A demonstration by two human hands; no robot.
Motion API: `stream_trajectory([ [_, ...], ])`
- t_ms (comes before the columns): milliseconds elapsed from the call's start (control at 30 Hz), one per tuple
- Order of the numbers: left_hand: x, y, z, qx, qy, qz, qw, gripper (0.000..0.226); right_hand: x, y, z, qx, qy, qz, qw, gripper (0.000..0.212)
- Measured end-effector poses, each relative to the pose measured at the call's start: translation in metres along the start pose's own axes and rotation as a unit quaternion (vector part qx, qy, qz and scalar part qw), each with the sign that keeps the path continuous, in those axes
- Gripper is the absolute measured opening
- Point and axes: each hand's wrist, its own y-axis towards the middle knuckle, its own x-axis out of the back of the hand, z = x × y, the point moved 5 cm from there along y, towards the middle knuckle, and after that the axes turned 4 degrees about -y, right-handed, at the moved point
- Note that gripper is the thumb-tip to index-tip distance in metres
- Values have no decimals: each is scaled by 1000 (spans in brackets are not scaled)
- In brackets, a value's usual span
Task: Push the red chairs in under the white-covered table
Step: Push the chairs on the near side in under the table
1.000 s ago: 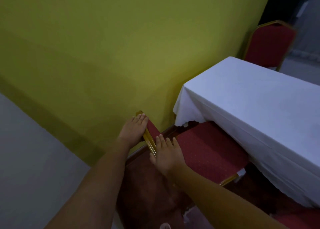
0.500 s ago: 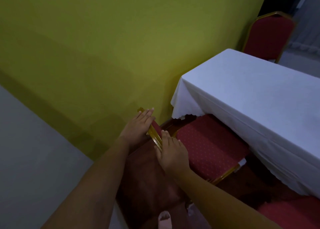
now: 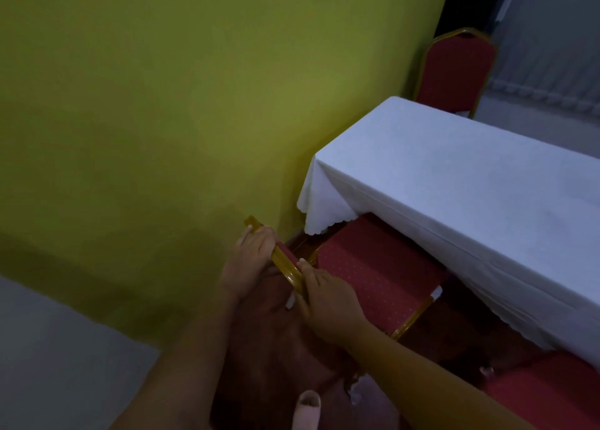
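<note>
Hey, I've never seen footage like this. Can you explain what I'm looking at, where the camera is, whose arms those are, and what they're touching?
There is no machine here. The single camera is worn on a person's head and looks forward and down, so the two bare arms coming in from the bottom are that person's own. The left hand and right hand both rest on the gold top rail of a red chair. The front of its seat sits under the edge of the white-covered table. A second red chair stands at the table's far end. Part of another red seat shows at the lower right. Behind everything is a yellow wall.
</note>
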Motion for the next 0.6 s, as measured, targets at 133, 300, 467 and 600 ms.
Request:
stream_trajectory([
  [133, -8, 19, -2, -5, -39, 2, 999, 81, 9, 11, -20, 2, 21, 43, 999, 60],
  [300, -27, 47, -5, -43, -56, -2, 997, 55, 17, 19, -50, -16, -19, 53, 998, 61],
  [467, -33, 74, -18, -106, -58, 9, 993, 79, 22, 17, -80, -34, -58, 42, 997, 63],
  [600, -32, 103, -22, -145, -82, 40, 985, 81, 28, 12, -103, -65, -102, -4, 993, 66],
])
